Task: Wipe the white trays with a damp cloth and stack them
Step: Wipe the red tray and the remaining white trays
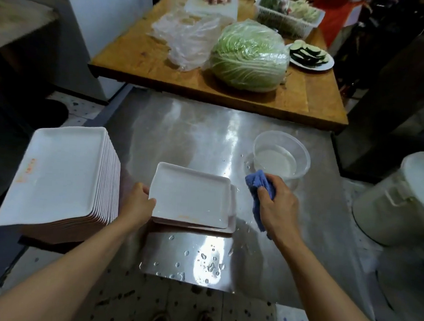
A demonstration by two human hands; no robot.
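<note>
The small stack of trays (191,198) lies on the steel table (183,134), between the two hands: the left hand (136,203) grips its left edge, and the right hand (274,207) just right of it holds the cloth (258,185). Left of the left hand stands the tall stack of trays (60,177). Just beyond the right hand sits the tub of water (281,156), with the wooden table (234,92) farther behind.

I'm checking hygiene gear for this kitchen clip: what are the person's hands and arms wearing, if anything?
Nothing shows on them. The left hand and right hand are bare, with no gloves, rings or watch visible. Both forearms are uncovered up to the edge of the picture, so no sleeves appear.
</note>
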